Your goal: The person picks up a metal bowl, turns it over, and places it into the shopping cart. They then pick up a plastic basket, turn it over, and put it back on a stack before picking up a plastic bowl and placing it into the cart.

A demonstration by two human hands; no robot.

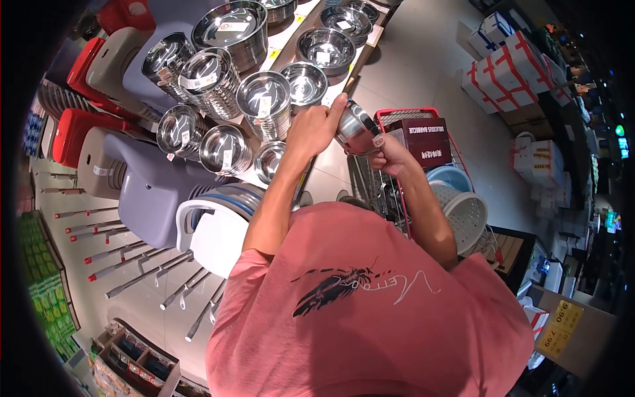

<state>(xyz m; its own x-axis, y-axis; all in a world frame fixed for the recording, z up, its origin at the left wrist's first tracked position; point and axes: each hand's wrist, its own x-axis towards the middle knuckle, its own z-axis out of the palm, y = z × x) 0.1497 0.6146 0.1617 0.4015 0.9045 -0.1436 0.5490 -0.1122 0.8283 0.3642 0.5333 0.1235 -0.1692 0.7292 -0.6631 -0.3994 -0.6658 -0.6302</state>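
Fingers of your left hand (316, 130) and right hand (391, 156) clasp a shiny steel bowl (354, 130); red wire cart (410, 111) holds maroon box (427, 140).

Shelf (289, 41) is carrying stacks of steel bowls (263, 96) packed side by side, bigger basins (228, 26) sitting at its far end. Floor (423, 66) is carrying a red wire cart (410, 111) just beside the shelf edge; white boxes (506, 73) with red tape are standing further off, well apart from the cart.
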